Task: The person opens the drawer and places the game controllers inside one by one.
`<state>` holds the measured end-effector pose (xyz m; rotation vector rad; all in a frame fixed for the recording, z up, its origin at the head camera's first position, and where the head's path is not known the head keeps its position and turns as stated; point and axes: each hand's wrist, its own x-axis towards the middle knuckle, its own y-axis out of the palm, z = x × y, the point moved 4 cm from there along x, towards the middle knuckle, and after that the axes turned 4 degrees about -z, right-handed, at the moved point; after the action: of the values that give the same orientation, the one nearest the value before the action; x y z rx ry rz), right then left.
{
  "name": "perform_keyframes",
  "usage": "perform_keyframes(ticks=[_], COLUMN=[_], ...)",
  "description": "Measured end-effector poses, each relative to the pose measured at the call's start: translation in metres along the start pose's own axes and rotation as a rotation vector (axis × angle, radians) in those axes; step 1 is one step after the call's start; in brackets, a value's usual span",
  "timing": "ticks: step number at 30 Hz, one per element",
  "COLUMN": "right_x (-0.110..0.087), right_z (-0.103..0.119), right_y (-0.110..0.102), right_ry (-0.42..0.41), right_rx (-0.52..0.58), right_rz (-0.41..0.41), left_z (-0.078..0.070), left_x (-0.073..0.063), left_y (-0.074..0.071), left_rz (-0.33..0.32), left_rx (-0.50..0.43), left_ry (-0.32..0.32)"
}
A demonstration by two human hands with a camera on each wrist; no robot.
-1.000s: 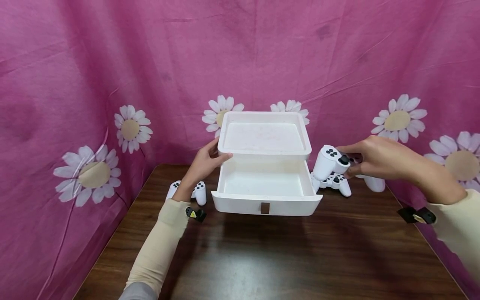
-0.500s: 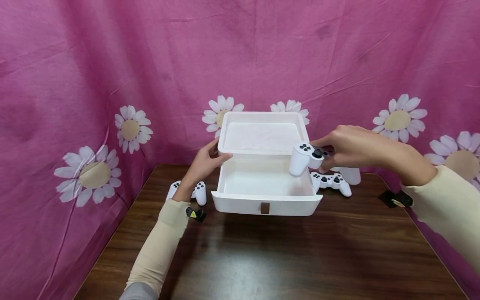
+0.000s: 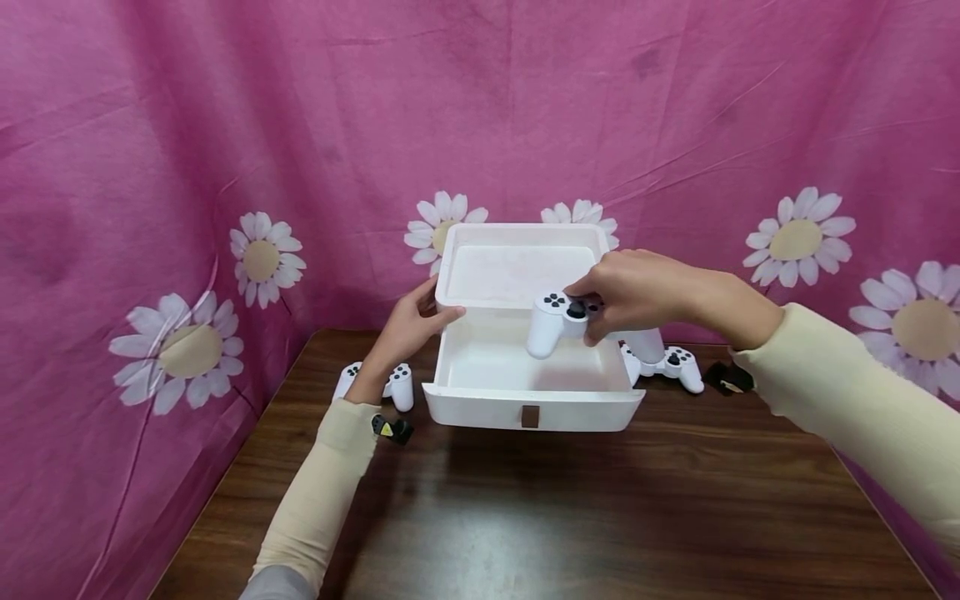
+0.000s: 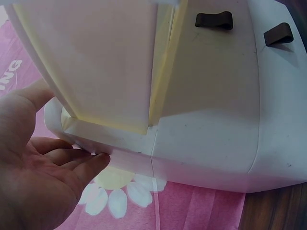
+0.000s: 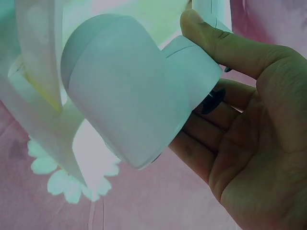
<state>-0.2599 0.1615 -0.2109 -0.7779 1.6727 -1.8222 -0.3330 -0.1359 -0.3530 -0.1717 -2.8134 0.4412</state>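
A white drawer unit (image 3: 450, 287) with a recessed top stands at the middle back, its upper drawer (image 3: 472, 408) pulled out and a brown tab on the front. My left hand (image 3: 408, 327) holds the unit's left side, thumb at the front corner under the top rim; in the left wrist view its fingers (image 4: 91, 165) touch the side wall. Above the open drawer, my right hand (image 3: 645, 292) grips a white game controller (image 3: 545, 332) by its middle, thumb and fingers on opposite faces. One rounded handle of that controller (image 5: 120, 91) fills much of the right wrist view.
Another white controller (image 3: 684, 371) lies on the wooden table (image 3: 525, 517) right of the unit. To the left, one more controller (image 3: 401, 387) sits partly behind my left wrist. A pink curtain (image 3: 510, 108) with printed daisies closes off the back and sides.
My right hand has carried the controller leftward, from beside the unit to over the open drawer. My left hand and the unit have stayed in place.
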Motion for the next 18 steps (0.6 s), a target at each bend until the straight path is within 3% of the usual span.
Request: perform_keyframes(ticks=[18], right_x=[0.054], right_z=[0.025], right_y=[0.044], right_ry=[-0.023], right_rx=[0.003], right_rz=[0.149], left_z=[0.000], left_x=[0.000], left_y=[0.001], left_rz=[-0.005], left_rx=[-0.017], left_ry=[0.021])
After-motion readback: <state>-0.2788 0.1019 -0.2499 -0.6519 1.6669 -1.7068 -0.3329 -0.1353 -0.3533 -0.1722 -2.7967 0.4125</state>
